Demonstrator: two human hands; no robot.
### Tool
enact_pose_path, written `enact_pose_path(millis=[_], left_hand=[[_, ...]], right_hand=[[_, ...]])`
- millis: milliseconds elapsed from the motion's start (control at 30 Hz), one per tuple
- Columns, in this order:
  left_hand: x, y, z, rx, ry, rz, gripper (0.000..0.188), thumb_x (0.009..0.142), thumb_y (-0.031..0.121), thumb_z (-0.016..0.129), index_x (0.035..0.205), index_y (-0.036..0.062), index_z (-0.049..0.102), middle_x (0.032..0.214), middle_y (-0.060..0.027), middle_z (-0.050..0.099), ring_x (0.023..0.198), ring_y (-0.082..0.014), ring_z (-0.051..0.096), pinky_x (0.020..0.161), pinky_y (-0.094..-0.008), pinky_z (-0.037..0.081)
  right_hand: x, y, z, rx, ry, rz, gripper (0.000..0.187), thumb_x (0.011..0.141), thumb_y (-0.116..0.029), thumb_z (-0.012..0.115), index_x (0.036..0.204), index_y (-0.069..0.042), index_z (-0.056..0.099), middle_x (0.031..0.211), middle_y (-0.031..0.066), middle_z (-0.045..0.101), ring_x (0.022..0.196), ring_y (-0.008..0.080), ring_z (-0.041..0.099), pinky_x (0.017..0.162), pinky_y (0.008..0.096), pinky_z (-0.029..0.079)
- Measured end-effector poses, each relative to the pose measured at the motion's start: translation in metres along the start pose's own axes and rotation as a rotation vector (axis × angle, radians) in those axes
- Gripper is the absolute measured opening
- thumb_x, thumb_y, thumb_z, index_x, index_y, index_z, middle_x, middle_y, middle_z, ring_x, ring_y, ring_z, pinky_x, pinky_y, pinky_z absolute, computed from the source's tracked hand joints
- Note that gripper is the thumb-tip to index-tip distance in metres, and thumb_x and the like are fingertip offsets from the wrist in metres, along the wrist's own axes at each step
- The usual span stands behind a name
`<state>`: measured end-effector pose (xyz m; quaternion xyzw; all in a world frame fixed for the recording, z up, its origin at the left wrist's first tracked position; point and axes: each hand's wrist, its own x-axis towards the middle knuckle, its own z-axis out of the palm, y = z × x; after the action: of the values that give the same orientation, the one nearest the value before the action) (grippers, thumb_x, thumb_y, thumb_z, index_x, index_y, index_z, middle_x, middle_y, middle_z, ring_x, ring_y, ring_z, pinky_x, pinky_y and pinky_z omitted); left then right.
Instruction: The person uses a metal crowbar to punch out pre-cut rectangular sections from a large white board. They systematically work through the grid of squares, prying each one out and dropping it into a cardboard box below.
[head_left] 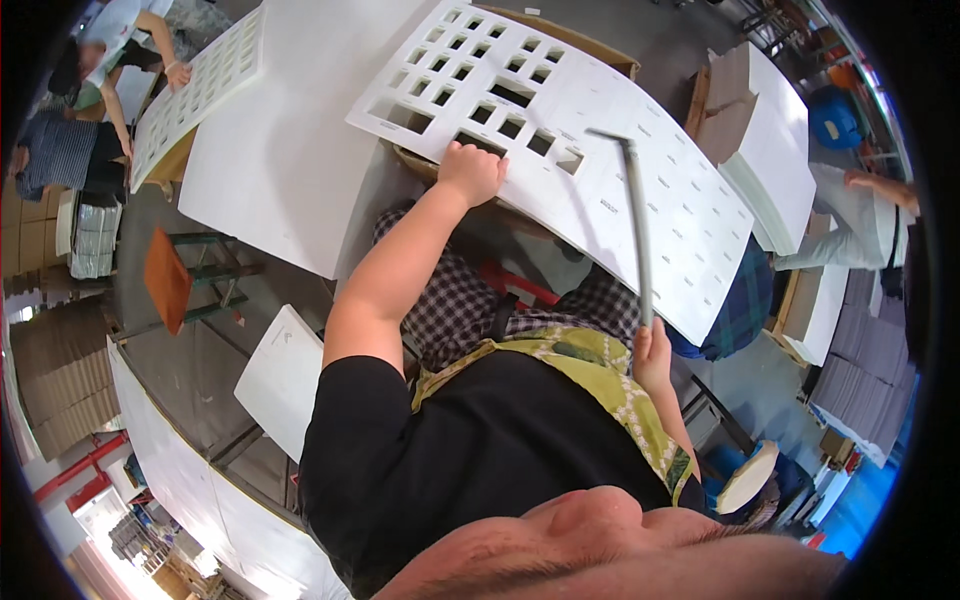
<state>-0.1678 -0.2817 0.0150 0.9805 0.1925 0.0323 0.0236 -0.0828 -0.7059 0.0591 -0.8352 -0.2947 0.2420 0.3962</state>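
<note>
A large white board (655,190) lies across the work surface before me, with rows of rectangular cutouts in its far left part and small printed marks over the rest. My left hand (473,174) is closed over the board's near edge, its fingers curled at a wide cutout. My right hand (652,357), by the near right edge, is wrapped round the lower end of a long grey rod (640,225). The rod's thin bent tip reaches over the board, close to the last cutouts. Whether the tip touches the board I cannot tell.
Left of the board stands a broad white table surface (290,150). Beyond it, co-workers (60,150) handle another perforated white board (205,85). Stacked white sheets (765,140) rise at the right, with a person's leg (830,225) nearby. An orange-topped stool (166,280) stands at the left.
</note>
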Motion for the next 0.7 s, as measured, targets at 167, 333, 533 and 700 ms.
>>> enact_pose_path(millis=[167,333,533,700], left_hand=[[0.003,-0.015,0.006,0.022,-0.027,0.015,0.044,0.093,0.034,0.041,0.067,0.0095,0.067,0.070,-0.0107,0.067,0.073,-0.0298,0.063,0.074,-0.0470,0.043],[0.005,-0.024,0.023,0.005,-0.121,0.012,0.045,0.094,0.034,0.039,0.068,0.0102,0.067,0.070,-0.0108,0.066,0.074,-0.0309,0.063,0.074,-0.0472,0.042],[0.004,-0.024,0.017,-0.032,-0.111,-0.001,0.043,0.094,0.035,0.041,0.069,0.0112,0.066,0.070,-0.0117,0.066,0.074,-0.0315,0.063,0.073,-0.0469,0.042],[0.004,-0.028,0.023,-0.015,-0.088,-0.001,0.043,0.094,0.034,0.041,0.068,0.0119,0.067,0.068,-0.0111,0.065,0.072,-0.0309,0.063,0.072,-0.0464,0.042]], right_hand=[[-0.001,0.021,0.000,-0.046,-0.016,0.067,0.028,0.098,-0.026,0.044,0.084,-0.002,0.043,0.063,0.0166,0.046,0.055,0.0313,0.043,0.052,0.0392,0.038],[0.015,0.004,-0.007,-0.082,-0.077,0.044,0.029,0.098,-0.028,0.045,0.087,-0.001,0.044,0.065,0.0189,0.049,0.059,0.0358,0.049,0.055,0.0421,0.040],[0.022,0.031,0.013,-0.275,-0.219,0.150,0.025,0.096,-0.026,0.047,0.091,-0.002,0.046,0.072,0.0226,0.054,0.069,0.0437,0.054,0.060,0.0478,0.042],[0.017,-0.007,-0.002,-0.167,-0.150,0.073,0.022,0.096,-0.024,0.046,0.091,-0.003,0.046,0.072,0.0232,0.055,0.069,0.0444,0.055,0.060,0.0480,0.042]])
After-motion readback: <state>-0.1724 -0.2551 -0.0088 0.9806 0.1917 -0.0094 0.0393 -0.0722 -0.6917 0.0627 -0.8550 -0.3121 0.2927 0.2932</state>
